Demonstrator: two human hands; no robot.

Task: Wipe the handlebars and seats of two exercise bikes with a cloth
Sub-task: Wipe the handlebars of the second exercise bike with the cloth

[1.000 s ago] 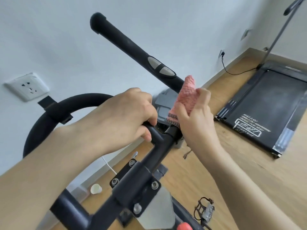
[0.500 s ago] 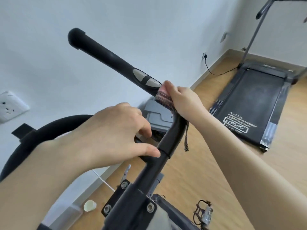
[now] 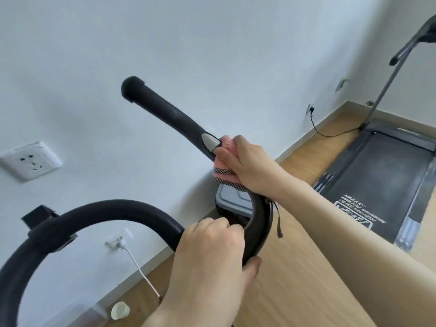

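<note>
A black exercise-bike handlebar (image 3: 165,109) rises up and to the left, with a grey pulse sensor (image 3: 208,140) partway along it. My right hand (image 3: 250,164) wraps a pink cloth (image 3: 224,169) around the bar just below the sensor. The cloth's dark-striped edge shows under my fingers and a dark loop hangs from it. My left hand (image 3: 210,251) grips the lower curved part of the handlebar (image 3: 101,215), which loops away to the left. No bike seat is in view.
A white wall runs close behind the bar, with sockets (image 3: 30,160) and a plugged white cable (image 3: 141,271). A grey bin (image 3: 232,200) stands by the wall. A black treadmill (image 3: 377,185) lies on the wooden floor to the right. A small white cup (image 3: 119,310) lies near the baseboard.
My right hand has slid the cloth up the handlebar, from the lower bend to just below the grey sensor. My left hand keeps its hold on the bar. The view has tilted upward.
</note>
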